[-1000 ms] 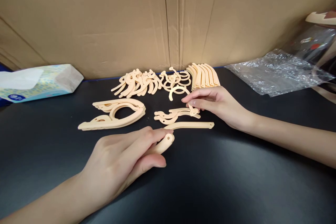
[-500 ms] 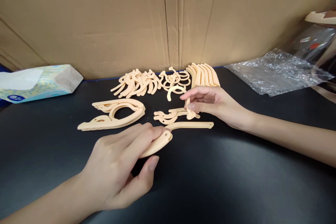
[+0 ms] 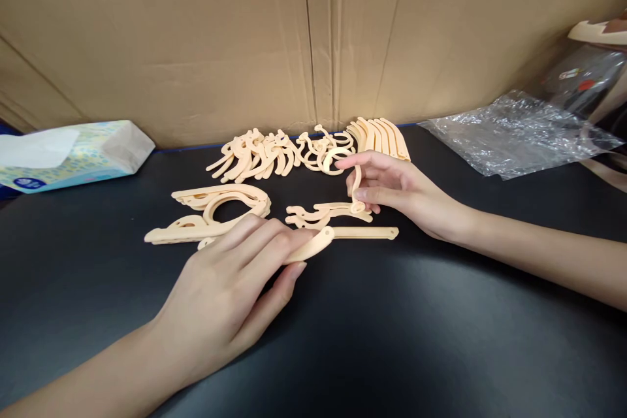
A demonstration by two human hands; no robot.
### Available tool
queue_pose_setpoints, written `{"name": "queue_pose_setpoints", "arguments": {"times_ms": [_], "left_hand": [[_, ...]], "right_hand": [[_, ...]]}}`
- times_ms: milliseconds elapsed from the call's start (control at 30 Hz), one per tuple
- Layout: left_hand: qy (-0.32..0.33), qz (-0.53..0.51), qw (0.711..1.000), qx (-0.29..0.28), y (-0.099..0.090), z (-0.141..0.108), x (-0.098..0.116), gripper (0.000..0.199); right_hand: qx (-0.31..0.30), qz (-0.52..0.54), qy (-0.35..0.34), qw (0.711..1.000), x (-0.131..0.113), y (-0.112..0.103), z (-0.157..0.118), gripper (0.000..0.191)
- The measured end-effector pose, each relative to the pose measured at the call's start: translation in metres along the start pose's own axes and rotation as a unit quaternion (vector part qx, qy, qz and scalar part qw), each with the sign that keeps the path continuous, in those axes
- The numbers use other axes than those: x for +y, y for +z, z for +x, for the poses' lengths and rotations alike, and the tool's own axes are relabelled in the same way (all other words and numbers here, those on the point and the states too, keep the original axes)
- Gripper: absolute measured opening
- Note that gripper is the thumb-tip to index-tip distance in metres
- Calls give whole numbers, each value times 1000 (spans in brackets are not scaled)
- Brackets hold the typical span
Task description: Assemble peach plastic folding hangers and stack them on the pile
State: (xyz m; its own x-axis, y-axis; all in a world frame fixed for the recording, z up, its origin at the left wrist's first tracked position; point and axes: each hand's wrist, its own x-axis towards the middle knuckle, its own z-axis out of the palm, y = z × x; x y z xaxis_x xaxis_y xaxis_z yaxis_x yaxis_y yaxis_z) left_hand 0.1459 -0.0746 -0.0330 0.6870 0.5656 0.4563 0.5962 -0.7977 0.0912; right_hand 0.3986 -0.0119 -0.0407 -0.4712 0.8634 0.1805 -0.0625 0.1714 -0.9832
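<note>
My left hand point(image 3: 235, 281) is closed, pinching a beige plastic hanger arm point(image 3: 309, 247) between thumb and fingers. The holed end of this arm overlaps the near end of a long straight hanger arm point(image 3: 367, 233), which points right; whether they are joined I cannot tell. In my right hand point(image 3: 392, 186), thumb and fingers grip a beige hanger hook point(image 3: 358, 191) held upright, its round eyelet downward. Just behind the long arm lie small curved hanger pieces point(image 3: 321, 213), partly covered by the right hand. Folded hangers point(image 3: 215, 209) lie beyond my left hand, partly hidden by it.
Along the back are piles of curved pieces point(image 3: 255, 155), loose hooks point(image 3: 313, 150) and a row of long arms point(image 3: 379, 137). A tissue pack point(image 3: 98, 150) stands at left, a clear plastic bag point(image 3: 519, 134) at right. Cardboard point(image 3: 196, 46) walls off the black table point(image 3: 392, 339).
My left hand has moved forward and slightly right, bringing its hanger arm's end over the long arm's end. My right hand has lifted the hook a little.
</note>
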Motion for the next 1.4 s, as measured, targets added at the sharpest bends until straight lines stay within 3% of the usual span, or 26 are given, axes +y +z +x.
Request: {"name": "queue_pose_setpoints", "arguments": {"times_ms": [233, 433, 767, 900, 1033, 1200, 1400], "left_hand": [[-3, 25, 1000, -2, 2, 0, -6, 32], [-9, 22, 1000, 4, 2, 0, -6, 35], [7, 38, 999, -5, 3, 0, -4, 39], [5, 39, 999, -4, 4, 0, -4, 37], [1, 33, 999, -6, 4, 0, -3, 36], [-2, 23, 1000, -4, 4, 0, -3, 33], [4, 33, 999, -7, 3, 1, -3, 36]], "right_hand": [[-20, 27, -6, 999, -2, -2, -2, 46], [-35, 18, 14, 999, -2, -1, -2, 33], [-5, 16, 19, 1000, 1, -2, 1, 33], [39, -36, 22, 998, 0, 0, 1, 31], [86, -171, -4, 981, 1, 2, -1, 23], [88, -278, -27, 956, 1, 4, -3, 22], [83, -166, -16, 982, 0, 2, -1, 21]]}}
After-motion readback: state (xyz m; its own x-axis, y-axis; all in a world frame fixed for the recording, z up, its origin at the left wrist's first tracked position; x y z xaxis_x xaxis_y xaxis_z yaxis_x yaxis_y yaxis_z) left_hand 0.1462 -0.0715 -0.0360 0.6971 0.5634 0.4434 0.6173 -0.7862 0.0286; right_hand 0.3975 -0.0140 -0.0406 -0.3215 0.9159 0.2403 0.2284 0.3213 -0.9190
